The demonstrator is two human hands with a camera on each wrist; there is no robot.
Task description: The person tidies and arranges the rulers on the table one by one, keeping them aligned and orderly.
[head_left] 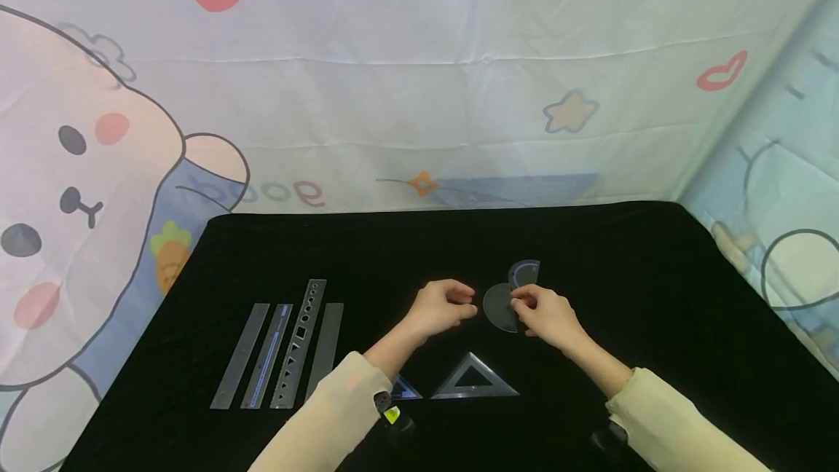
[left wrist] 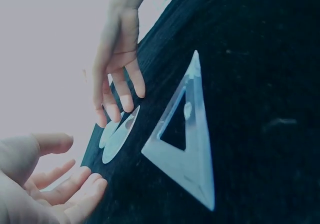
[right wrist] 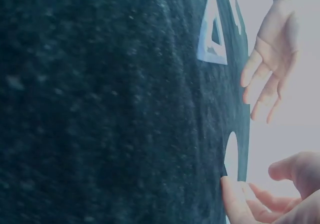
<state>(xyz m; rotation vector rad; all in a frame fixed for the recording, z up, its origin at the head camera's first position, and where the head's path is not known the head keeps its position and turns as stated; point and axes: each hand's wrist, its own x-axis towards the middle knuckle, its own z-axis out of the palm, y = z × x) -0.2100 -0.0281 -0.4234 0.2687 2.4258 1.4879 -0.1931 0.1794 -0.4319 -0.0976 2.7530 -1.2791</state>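
Note:
Two clear half-round protractors lie on the black cloth in the head view. The nearer protractor (head_left: 499, 307) has its round side to the left; the farther protractor (head_left: 524, 273), with purple markings, sits just beyond it. My right hand (head_left: 549, 320) is at their right, fingertips at the nearer protractor's straight edge. In the right wrist view its thumb stands apart from the fingers (right wrist: 235, 199), which overlap a protractor (right wrist: 231, 156). My left hand (head_left: 438, 308) hovers left of the protractors, fingers loosely bent, thumb apart, nothing held. Nearest me lies a clear set square (head_left: 448, 387).
Several rulers lie side by side at the left, among them a stencil ruler (head_left: 301, 333) with cut-out shapes and a ruler with blue markings (head_left: 267, 355). A blue-marked set square (head_left: 408, 390) is partly hidden by the left sleeve. A printed curtain (head_left: 406, 93) hangs behind the table.

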